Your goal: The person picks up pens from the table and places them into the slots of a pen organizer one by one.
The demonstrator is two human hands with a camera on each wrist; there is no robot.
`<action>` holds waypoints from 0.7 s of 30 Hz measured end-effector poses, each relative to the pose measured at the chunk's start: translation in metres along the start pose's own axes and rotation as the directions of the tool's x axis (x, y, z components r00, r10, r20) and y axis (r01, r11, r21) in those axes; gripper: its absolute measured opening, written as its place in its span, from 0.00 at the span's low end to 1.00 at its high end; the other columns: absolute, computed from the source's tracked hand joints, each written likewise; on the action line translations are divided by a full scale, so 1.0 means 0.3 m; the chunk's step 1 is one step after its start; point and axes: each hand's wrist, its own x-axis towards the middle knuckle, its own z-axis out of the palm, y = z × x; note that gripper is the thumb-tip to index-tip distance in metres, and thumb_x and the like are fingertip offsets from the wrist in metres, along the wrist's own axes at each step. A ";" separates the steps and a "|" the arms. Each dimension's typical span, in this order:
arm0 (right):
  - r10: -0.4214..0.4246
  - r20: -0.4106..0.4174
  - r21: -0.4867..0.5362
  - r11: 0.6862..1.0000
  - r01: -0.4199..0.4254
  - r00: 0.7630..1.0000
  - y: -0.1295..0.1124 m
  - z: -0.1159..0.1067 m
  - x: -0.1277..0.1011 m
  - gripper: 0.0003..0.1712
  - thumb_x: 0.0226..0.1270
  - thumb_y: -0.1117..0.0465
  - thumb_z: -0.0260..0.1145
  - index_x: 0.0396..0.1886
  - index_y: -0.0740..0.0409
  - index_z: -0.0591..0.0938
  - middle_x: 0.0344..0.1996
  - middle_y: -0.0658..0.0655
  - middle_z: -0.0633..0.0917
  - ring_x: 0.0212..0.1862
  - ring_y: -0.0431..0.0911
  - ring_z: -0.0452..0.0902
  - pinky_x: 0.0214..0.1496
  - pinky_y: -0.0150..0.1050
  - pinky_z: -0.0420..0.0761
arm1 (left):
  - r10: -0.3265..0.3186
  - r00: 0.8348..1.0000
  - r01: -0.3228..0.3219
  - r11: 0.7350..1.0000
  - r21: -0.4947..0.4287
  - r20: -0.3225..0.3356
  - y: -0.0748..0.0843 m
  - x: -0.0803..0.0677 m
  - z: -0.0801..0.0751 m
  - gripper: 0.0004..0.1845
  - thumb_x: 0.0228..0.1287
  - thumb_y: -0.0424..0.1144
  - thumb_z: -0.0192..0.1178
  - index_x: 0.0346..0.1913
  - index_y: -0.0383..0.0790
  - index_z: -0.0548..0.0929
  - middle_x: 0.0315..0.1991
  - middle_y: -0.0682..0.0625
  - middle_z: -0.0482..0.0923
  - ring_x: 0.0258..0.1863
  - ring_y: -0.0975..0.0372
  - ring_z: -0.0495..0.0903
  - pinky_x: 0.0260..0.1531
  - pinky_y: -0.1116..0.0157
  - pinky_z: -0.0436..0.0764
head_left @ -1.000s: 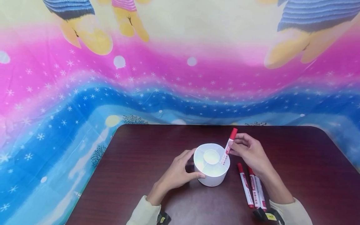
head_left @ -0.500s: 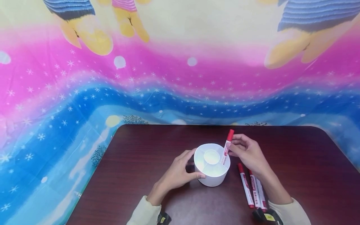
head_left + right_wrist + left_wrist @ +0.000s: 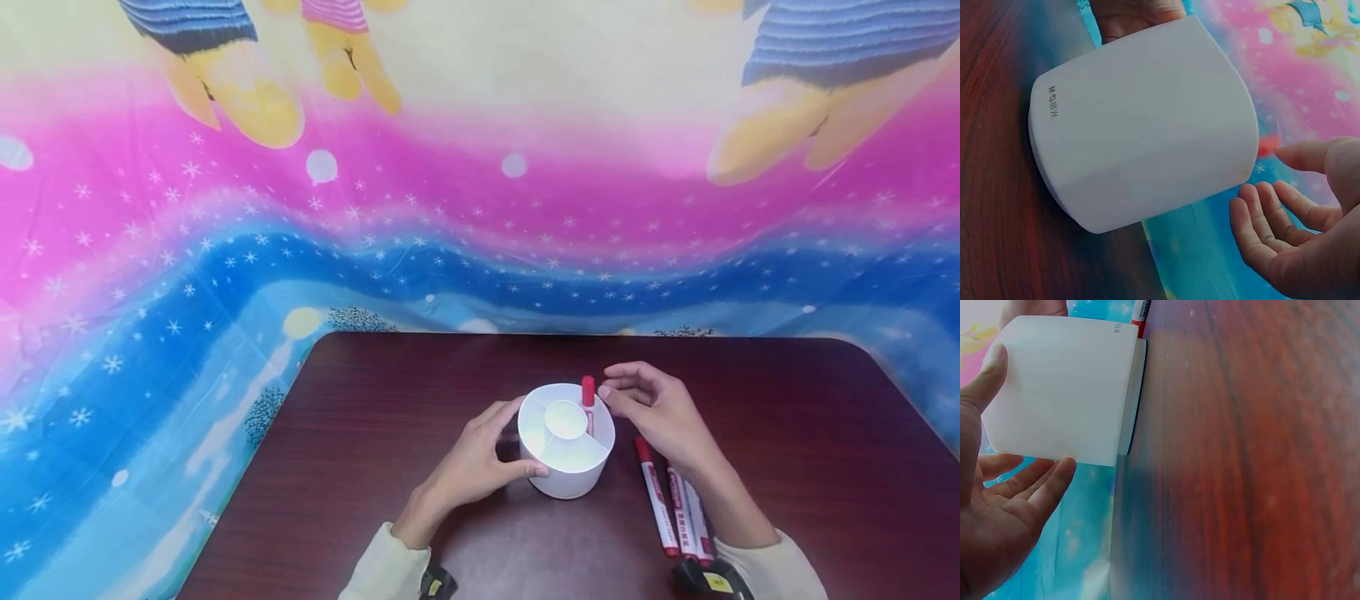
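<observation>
A white round pen holder with inner dividers and a central ring stands upright on the table. My left hand holds it from the left, thumb at the near side and fingers round the far side; the left wrist view shows this grip on the pen holder. One red-capped marker stands in the back right compartment, its lower part hidden by the wall. Just right of that cap is my right hand, fingers loosely bent and holding nothing. In the right wrist view the red cap shows blurred near the thumb tip.
Three red-and-white markers lie side by side right of the pen holder, the leftmost marker slightly apart; my right forearm partly covers the others. The dark wooden table ends at a colourful printed cloth behind it.
The marker has gone from a tilted position in my right hand's pinch to standing lower in the pen holder, released. My right fingers have parted from it. The left hand stays put.
</observation>
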 end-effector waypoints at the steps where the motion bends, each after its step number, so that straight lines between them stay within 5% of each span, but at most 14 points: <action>1: -0.003 0.000 0.003 1.000 0.003 1.000 -0.003 -0.003 -0.002 0.25 0.77 0.58 0.71 0.67 0.64 0.80 0.54 0.67 0.87 0.51 0.41 0.90 0.51 0.30 0.89 | -0.001 1.000 0.001 1.000 0.001 0.002 0.001 0.000 0.000 0.54 0.55 0.57 0.83 0.83 0.59 0.65 0.68 0.54 0.77 0.62 0.63 0.85 0.63 0.68 0.84; 17: -0.015 -0.007 -0.034 0.999 0.015 1.000 -0.016 -0.075 -0.037 0.26 0.78 0.55 0.71 0.68 0.62 0.79 0.55 0.65 0.87 0.49 0.32 0.88 0.51 0.25 0.87 | 0.013 1.000 -0.013 0.998 0.056 0.005 -0.004 -0.009 -0.027 0.55 0.54 0.58 0.83 0.83 0.53 0.67 0.65 0.52 0.81 0.59 0.60 0.86 0.61 0.62 0.87; 21: -0.047 -0.027 -0.033 0.998 0.046 0.999 0.006 -0.119 -0.056 0.25 0.78 0.58 0.70 0.67 0.65 0.79 0.50 0.54 0.89 0.48 0.30 0.87 0.50 0.26 0.88 | 0.024 0.999 -0.021 0.998 0.060 -0.038 -0.007 -0.004 -0.055 0.54 0.53 0.54 0.85 0.81 0.48 0.69 0.61 0.50 0.83 0.59 0.59 0.87 0.61 0.58 0.88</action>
